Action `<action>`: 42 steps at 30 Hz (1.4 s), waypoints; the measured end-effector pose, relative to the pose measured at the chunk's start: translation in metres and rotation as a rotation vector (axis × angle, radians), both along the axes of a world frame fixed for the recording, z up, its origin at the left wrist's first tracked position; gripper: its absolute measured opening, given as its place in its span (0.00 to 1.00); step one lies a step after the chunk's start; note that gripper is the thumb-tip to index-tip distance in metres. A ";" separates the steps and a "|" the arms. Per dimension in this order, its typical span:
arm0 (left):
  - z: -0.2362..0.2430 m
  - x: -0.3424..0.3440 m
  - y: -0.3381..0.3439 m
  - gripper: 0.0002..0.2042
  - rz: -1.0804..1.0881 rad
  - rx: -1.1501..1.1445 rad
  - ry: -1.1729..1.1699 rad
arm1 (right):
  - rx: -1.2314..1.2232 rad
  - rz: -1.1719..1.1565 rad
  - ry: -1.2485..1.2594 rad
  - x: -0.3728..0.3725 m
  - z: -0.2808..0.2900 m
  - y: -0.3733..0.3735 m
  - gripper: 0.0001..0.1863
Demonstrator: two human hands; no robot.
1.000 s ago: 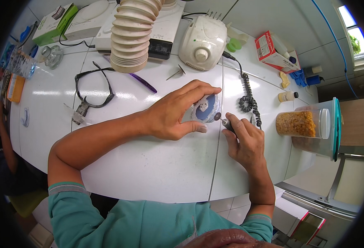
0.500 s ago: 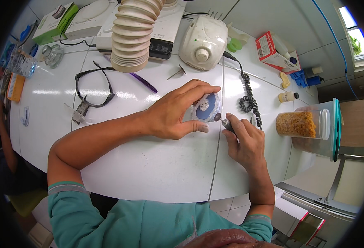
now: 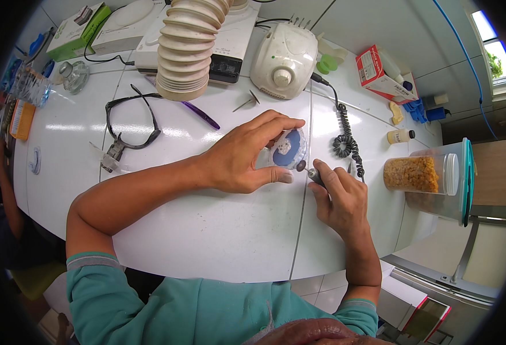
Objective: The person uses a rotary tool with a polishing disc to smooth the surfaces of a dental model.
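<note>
Holding a plaster-like cast (image 3: 288, 149) between thumb and fingers of the half-curled left hand (image 3: 246, 154); gripping a rotary handpiece (image 3: 316, 175) pen-fashion in the right hand (image 3: 345, 198). Shifted slightly along the rim toward the left thumb with the dark disc (image 3: 301, 165), suggesting work on another stretch. Blue-faced, white-centred, pale and rough-edged.
</note>
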State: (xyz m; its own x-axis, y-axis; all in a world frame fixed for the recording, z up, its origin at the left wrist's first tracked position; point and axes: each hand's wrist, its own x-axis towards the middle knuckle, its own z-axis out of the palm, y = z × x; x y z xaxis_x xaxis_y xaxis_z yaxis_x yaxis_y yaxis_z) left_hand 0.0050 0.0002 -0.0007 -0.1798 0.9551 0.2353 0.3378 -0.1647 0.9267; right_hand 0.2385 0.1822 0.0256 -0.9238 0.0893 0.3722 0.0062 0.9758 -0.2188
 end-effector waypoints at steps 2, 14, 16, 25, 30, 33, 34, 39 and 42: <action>0.000 0.001 0.000 0.45 0.004 -0.006 -0.012 | 0.000 0.000 -0.001 0.000 0.000 0.000 0.29; -0.004 0.000 0.001 0.45 -0.005 -0.021 -0.160 | -0.051 -0.035 0.115 0.002 -0.001 0.003 0.25; -0.004 -0.001 0.002 0.45 -0.025 -0.018 -0.164 | -0.052 -0.054 0.153 0.003 0.000 0.006 0.24; -0.006 -0.005 0.001 0.44 -0.100 0.012 -0.202 | -0.060 -0.124 0.216 0.002 0.005 0.015 0.20; 0.008 -0.008 0.000 0.46 -0.107 -0.016 -0.108 | -0.102 -0.194 0.189 0.005 0.004 0.020 0.19; 0.001 -0.007 0.001 0.43 -0.091 0.041 -0.114 | -0.119 -0.170 0.182 0.005 0.004 0.020 0.19; 0.002 -0.007 0.001 0.43 -0.093 0.040 -0.116 | -0.120 -0.173 0.180 0.005 0.003 0.019 0.19; 0.005 -0.006 -0.001 0.36 -0.089 0.036 -0.068 | -0.128 -0.086 0.128 0.001 0.003 0.013 0.21; 0.001 -0.007 -0.001 0.34 -0.118 0.021 -0.119 | -0.132 -0.068 0.093 0.001 0.001 0.008 0.23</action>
